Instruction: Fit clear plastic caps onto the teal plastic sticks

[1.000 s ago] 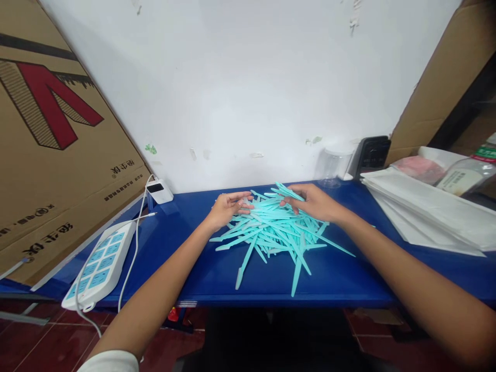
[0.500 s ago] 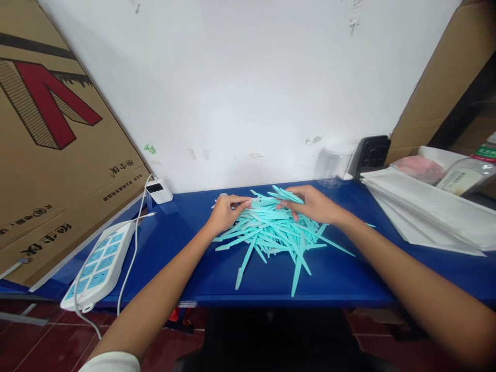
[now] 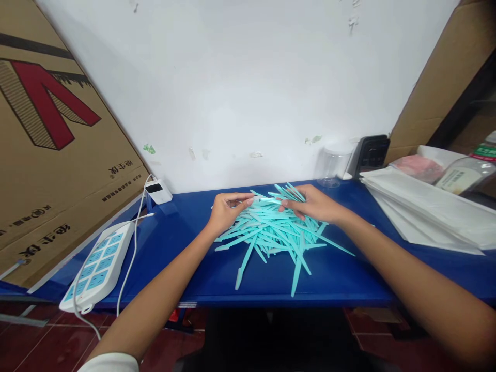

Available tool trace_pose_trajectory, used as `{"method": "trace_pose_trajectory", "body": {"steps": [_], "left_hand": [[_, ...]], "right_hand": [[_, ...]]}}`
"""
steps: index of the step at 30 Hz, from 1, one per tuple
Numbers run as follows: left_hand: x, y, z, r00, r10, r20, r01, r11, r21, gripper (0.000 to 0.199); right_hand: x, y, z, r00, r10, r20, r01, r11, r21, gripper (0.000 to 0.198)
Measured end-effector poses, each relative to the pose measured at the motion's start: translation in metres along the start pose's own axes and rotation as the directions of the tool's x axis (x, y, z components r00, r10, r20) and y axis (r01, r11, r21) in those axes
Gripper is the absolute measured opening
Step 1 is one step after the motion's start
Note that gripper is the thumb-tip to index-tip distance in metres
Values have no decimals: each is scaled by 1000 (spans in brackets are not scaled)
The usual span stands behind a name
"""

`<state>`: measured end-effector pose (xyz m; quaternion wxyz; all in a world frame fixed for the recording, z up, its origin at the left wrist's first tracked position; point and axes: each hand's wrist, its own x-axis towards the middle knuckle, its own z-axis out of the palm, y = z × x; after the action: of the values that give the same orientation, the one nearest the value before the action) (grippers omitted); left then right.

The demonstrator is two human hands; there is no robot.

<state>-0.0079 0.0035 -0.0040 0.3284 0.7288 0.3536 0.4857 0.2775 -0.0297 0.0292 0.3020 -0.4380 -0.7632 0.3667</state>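
Cardboard box shows "绝尘侠" upside down.

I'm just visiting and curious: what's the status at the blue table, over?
Left hand pinching the pale end of a turquoise stick. Right hand holding that stick plus several others. Loose stick pile crowded below and between the hands.

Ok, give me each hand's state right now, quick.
Left hand: closed, fingertips pinching the pale end of a turquoise stick.
Right hand: closed, holding a bunch of turquoise sticks.
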Motion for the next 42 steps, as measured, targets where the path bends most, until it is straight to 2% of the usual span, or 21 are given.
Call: {"method": "trace_pose_trajectory", "body": {"steps": [4, 12, 16, 22, 29, 31, 34, 38, 42], "left_hand": [[0, 0, -1, 999, -15, 42, 16, 1000, -26, 36], [0, -1, -1, 998, -35, 46, 37, 999, -30, 36], [-2, 3, 1, 995, -52, 85, 56, 998, -42, 36], [-7, 10, 9, 992, -23, 123, 21, 1000, 20, 29], [-6, 17, 10, 996, 13, 84, -17, 998, 53, 27], [-4, 17, 9, 998, 10, 58, -14, 998, 60, 27], [-1, 10, 5, 1000, -12, 20, 10, 998, 70, 29], [-1, -4, 0, 998, -25, 58, 13, 982, 189, 29], [1, -10, -7, 991, 63, 119, -109, 899, 425, 24]], "right_hand": [[0, -1, 0, 1000, 6, 17, -6, 1000, 1, 38], [0, 0, -4, 1000, -4, -15, 3, 1000, -26, 39], [-1, -1, -3, 1000, -4, 17, 4, 1000, -16, 39], [-3, -6, 5, 995, -22, 98, 13, 996, 91, 44], [0, -2, 8, 991, -24, 131, 2, 986, 164, 45], [3, 3, 9, 996, -10, 85, -7, 980, 197, 47], [8, 14, 7, 998, 28, -63, -16, 985, 172, 48], [11, 30, -10, 962, 2, -273, -31, 994, -102, 36], [12, 43, -26, 922, -81, -379, -60, 936, -347, 32]]}}
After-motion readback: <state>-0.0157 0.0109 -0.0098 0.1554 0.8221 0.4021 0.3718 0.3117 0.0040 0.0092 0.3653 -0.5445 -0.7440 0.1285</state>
